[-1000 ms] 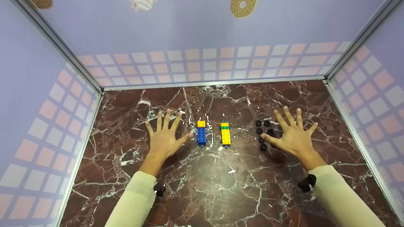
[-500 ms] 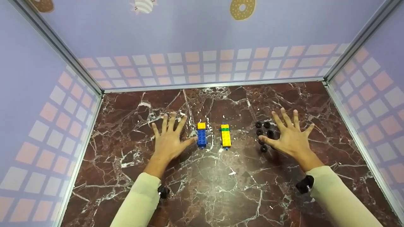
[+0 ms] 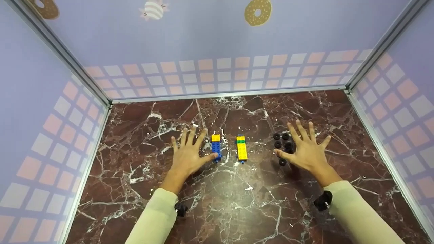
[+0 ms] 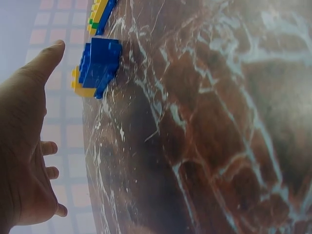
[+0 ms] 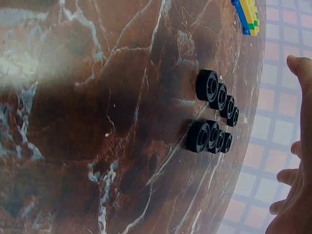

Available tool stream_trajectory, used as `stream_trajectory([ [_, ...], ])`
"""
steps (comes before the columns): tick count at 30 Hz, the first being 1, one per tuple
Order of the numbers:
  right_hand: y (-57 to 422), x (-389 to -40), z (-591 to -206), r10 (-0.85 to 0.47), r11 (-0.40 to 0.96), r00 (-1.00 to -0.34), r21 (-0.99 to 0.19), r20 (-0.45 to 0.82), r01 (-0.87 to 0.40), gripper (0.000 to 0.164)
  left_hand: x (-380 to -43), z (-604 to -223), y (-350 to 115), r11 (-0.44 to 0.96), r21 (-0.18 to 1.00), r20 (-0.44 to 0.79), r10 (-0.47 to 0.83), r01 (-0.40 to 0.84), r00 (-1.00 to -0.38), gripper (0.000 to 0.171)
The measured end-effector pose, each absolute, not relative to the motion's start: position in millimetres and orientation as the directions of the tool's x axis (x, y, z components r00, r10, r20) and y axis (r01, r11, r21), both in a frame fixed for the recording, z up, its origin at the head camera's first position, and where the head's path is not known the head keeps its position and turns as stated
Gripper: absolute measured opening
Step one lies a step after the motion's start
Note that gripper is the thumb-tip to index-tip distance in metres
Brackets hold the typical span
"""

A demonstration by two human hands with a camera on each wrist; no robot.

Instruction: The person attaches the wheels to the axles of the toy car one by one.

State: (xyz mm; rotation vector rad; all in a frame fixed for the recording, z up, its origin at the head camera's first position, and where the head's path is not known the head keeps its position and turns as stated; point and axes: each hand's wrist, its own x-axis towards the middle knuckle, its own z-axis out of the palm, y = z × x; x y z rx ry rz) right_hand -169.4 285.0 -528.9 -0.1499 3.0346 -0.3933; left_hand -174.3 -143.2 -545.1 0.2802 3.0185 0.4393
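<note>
My left hand [image 3: 187, 157] is spread beside a blue toy brick piece [image 3: 216, 148] with a yellow brick [image 3: 215, 138] at its far end. In the head view its thumb overlaps the near end of the blue piece, while the left wrist view shows the thumb apart from it. To the right lies a second toy brick piece [image 3: 241, 150], yellow with a green band and blue parts beneath. Several small black wheels [image 5: 206, 85] stand in two rows on the tabletop. Above and beside them my right hand [image 3: 308, 154] is spread, its thumb overlapping some of them in the head view.
The dark red marbled tabletop [image 3: 234, 203] is bounded by a back wall [image 3: 217, 40] and side walls with pale square patterns. Metal rails run along the wall edges. Each wrist carries a small black camera [image 3: 181, 209] at the sleeve cuff.
My left hand has moved right, bringing its thumb over the blue piece in the head view. The right hand has shifted slightly left over the wheels. The head view has tilted up a little.
</note>
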Motion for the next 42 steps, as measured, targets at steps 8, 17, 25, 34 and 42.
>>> stream_trajectory([
  [8, 279.8, -169.3, -530.8, -0.115, 0.962, -0.991, -0.258, -0.064, -0.095, 0.117, -174.8, -553.4, -131.7, 0.939, 0.285, -0.049, 0.214, 0.192, -0.976, 0.108],
  [17, 279.2, -171.0, -533.1, -0.118, 0.963, -0.991, -0.252, -0.058, -0.099, 0.118, -178.5, -560.5, -121.3, 0.923, 0.328, -0.08, 0.24, 0.202, -0.968, 0.105],
  [25, 280.2, -171.3, -538.3, -0.114, 0.959, -0.992, -0.265, -0.044, -0.098, 0.117, -178.1, -566.3, -117.4, 0.899, 0.371, -0.059, 0.274, 0.233, -0.96, 0.091],
  [34, 280.7, -169.8, -538.6, -0.111, 0.957, -0.992, -0.276, -0.059, -0.09, 0.117, -179.4, -569.6, -115.3, 0.891, 0.355, -0.046, 0.318, 0.282, -0.947, 0.079],
  [42, 283.2, -168.7, -539.3, -0.113, 0.962, -0.991, -0.255, -0.069, -0.092, 0.117, -180.9, -571.2, -114.9, 0.888, 0.363, -0.056, 0.323, 0.282, -0.945, 0.075],
])
